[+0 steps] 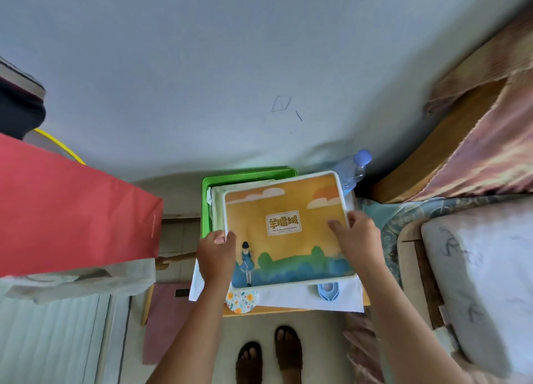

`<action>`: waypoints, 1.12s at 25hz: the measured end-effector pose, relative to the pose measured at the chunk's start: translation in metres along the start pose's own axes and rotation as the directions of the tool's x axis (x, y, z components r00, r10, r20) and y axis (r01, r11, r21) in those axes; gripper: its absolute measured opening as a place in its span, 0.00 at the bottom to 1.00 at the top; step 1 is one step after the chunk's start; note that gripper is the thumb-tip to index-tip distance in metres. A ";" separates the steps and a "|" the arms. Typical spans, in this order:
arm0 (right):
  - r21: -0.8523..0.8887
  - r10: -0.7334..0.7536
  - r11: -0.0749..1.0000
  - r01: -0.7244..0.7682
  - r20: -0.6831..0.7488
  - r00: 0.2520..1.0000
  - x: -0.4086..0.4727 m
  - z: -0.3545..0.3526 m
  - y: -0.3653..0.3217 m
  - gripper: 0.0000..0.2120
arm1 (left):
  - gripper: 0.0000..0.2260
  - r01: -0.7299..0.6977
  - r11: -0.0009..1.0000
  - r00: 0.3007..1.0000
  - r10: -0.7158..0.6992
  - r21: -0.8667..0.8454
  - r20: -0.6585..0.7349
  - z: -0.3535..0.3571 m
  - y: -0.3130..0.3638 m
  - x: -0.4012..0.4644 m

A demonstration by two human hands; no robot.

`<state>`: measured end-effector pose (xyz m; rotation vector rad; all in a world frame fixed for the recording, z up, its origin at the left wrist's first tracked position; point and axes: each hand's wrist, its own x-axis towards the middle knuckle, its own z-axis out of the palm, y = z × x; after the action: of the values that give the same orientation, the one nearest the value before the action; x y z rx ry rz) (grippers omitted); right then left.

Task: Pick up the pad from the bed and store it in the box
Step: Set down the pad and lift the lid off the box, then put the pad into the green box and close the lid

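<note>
1. I have the pad (288,230) in both hands, flat, picture side up, held over the green box (248,175) so it can go down level.
2. My left hand (216,253) is closed on the pad's near-left edge, thumb on top; my right hand (357,236) is closed on its right edge, fingers on top. Opposite edges keep it from sagging.
3. The box sits far of the hands, against the wall, something white already inside.
4. A bottle (353,170) stands just right of the box; I judge the pad's far-right corner could knock it.

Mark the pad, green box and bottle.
pad (288,227): head view, centre label.
green box (248,175): head view, far rim.
bottle (350,171): head view, clear body.
</note>
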<state>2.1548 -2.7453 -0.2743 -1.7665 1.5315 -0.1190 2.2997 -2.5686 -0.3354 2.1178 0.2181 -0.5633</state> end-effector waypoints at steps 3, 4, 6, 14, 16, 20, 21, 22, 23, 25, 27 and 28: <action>-0.011 0.094 0.996 -0.093 0.070 0.993 0.007 -0.032 0.050 0.22 | 0.03 -0.013 1.000 0.971 0.014 -0.006 0.239 0.026 0.000 -0.041; -0.014 0.130 0.992 -0.129 0.101 0.986 0.011 -0.042 0.067 0.25 | 0.08 -0.009 1.000 0.949 0.008 0.003 0.314 0.038 -0.002 -0.053; -0.062 0.204 0.978 -0.198 0.121 0.971 0.018 -0.062 0.099 0.32 | 0.18 0.001 0.999 0.898 -0.022 0.048 0.440 0.064 -0.008 -0.075; -0.235 0.413 0.888 -0.395 0.030 0.910 0.025 -0.093 0.193 0.46 | 0.28 0.009 0.970 0.615 -0.198 0.244 0.763 0.134 -0.036 -0.116; -0.206 0.459 0.874 -0.441 0.051 0.887 0.027 -0.081 0.200 0.46 | 0.31 0.013 0.949 0.638 -0.250 0.315 0.728 0.142 -0.041 -0.110; -0.102 0.457 0.889 -0.447 0.122 0.881 0.032 -0.051 0.211 0.44 | 0.34 -0.005 0.881 0.734 -0.318 0.473 0.600 0.151 -0.048 -0.090; -0.095 0.454 0.890 -0.445 0.125 0.882 0.033 -0.046 0.212 0.44 | 0.35 -0.005 0.872 0.738 -0.327 0.489 0.590 0.153 -0.049 -0.087; -0.100 0.455 0.890 -0.445 0.128 0.881 0.035 -0.042 0.213 0.44 | 0.35 -0.001 0.866 0.740 -0.336 0.501 0.583 0.154 -0.051 -0.086; -0.108 0.454 0.890 -0.442 0.130 0.882 0.036 -0.040 0.214 0.45 | 0.35 -0.005 0.863 0.741 -0.336 0.505 0.581 0.155 -0.053 -0.086; -0.112 0.444 0.895 -0.431 0.126 0.887 0.035 -0.038 0.214 0.45 | 0.34 -0.022 0.872 0.741 -0.314 0.489 0.594 0.155 -0.056 -0.087; -0.124 0.425 0.903 -0.411 0.116 0.898 0.034 -0.036 0.211 0.45 | 0.31 -0.026 0.890 0.741 -0.289 0.456 0.606 0.150 -0.058 -0.086; -0.144 0.408 0.909 -0.392 0.108 0.907 0.033 -0.035 0.208 0.44 | 0.30 -0.038 0.887 0.749 -0.279 0.460 0.600 0.142 -0.060 -0.084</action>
<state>1.9781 -2.7848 -0.3879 -1.4752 1.7954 0.2990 2.1594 -2.6457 -0.4093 2.1892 -0.1993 -1.5272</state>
